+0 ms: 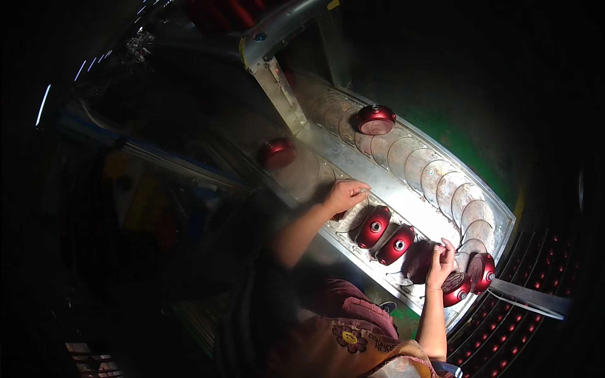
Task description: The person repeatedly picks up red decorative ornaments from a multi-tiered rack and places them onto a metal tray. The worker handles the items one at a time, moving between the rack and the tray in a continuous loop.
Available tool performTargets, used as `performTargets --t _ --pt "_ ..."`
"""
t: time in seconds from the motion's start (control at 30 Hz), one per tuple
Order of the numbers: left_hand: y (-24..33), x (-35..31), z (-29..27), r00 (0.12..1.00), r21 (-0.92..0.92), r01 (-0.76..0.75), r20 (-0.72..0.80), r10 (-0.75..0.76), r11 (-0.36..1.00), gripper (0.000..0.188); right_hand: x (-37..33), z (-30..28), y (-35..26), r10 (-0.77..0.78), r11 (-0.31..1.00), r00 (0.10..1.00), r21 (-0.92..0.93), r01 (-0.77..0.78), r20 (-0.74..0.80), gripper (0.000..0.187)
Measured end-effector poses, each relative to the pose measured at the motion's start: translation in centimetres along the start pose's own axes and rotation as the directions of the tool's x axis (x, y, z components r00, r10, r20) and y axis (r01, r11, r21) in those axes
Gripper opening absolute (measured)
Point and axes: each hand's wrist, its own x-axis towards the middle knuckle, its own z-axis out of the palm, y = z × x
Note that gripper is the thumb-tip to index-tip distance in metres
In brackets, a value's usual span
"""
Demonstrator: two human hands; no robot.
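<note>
My left hand (pixel 348 196) is over the near lane of the conveyor, fingers bent and fingertips drawn together; whatever they hold, if anything, is hidden. Below it shows the edge of a dark red part (pixel 338 215), mostly covered. To its right are two glossy red round parts (pixel 374 227) (pixel 396 244) with metal-ringed centre holes. My right hand (pixel 442 264) is farther right, thumb and fingers half bent and apart. It is close beside a darker red part (pixel 418 262); whether it touches this part I cannot tell. Two more red parts (pixel 457 289) (pixel 481 273) sit right of that hand.
The conveyor's overlapping crescent plates (pixel 441 179) curve round at the right. One red part (pixel 376 120) rides the far lane; another (pixel 277 152) lies left in shadow. A metal frame (pixel 275 94) spans the belt. Racks with red pieces (pixel 504 334) stand lower right.
</note>
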Motion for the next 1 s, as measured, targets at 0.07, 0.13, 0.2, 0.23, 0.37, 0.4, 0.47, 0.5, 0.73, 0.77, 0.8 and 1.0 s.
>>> performTargets --t 0.07,0.13,0.2,0.23,0.37,0.4,0.47,0.5,0.73,0.77,0.8,1.0 --pt "1.6 -0.6 1.8 0.997 -0.193 0.077 0.020 -0.074 0.978 0.021 -0.6 -2.7 -0.5 -0.082 0.993 0.996 0.084 0.079 0.025 0.030" --pt "4.1 -2.0 3.0 0.978 -0.020 -0.119 -0.172 0.113 0.993 0.020 -2.2 -6.6 -1.9 -0.163 0.986 0.986 -0.031 0.163 -0.021 0.031" --pt "7.2 -4.0 3.8 0.921 0.172 -0.229 -0.280 0.271 0.958 0.017 -4.3 -10.5 -3.1 -0.207 0.977 0.970 0.021 0.211 -0.125 0.030" --pt "8.9 -5.5 5.1 0.936 0.037 -0.184 -0.299 0.186 0.982 0.017 -5.8 -12.9 -3.7 -0.160 0.985 0.972 0.038 0.169 -0.172 0.030" --pt "14.6 -11.8 13.8 0.953 -0.136 -0.175 -0.272 0.133 0.975 0.016 -11.4 -23.3 -4.6 -0.094 0.985 0.951 0.113 0.132 -0.295 0.030" --pt "15.8 -14.2 17.2 0.968 -0.172 -0.148 -0.225 0.108 0.974 0.016 -13.2 -26.6 -4.7 -0.100 0.975 0.945 0.160 0.156 -0.311 0.030" --pt "18.9 -17.0 25.2 0.995 -0.271 -0.077 -0.087 0.056 0.959 0.018 -15.4 -33.1 -5.4 -0.101 0.962 0.923 0.200 0.186 -0.370 0.031" --pt "20.6 -18.8 29.0 1.000 -0.311 -0.012 -0.005 0.010 0.950 0.018 -16.9 -36.1 -5.9 -0.074 0.962 0.915 0.213 0.170 -0.396 0.031" --pt "29.5 -23.6 51.0 0.770 -0.035 -0.026 0.637 0.042 0.999 0.032 -22.9 -53.2 -7.2 -0.005 0.961 0.769 0.209 0.180 -0.640 0.032" --pt "30.3 -23.4 52.5 0.727 -0.117 -0.003 0.681 0.083 0.993 0.031 -23.3 -54.6 -7.0 0.016 0.961 0.741 0.214 0.173 -0.671 0.033" --pt "31.2 -23.3 54.0 0.680 -0.148 0.118 0.733 0.029 0.982 0.028 -23.9 -56.3 -6.5 0.033 0.960 0.713 0.220 0.171 -0.700 0.034" --pt "33.5 -19.7 63.7 0.667 -0.013 0.050 0.745 -0.023 0.999 0.021 -28.9 -67.5 -1.1 -0.011 0.999 0.507 0.012 0.041 -0.862 0.052"
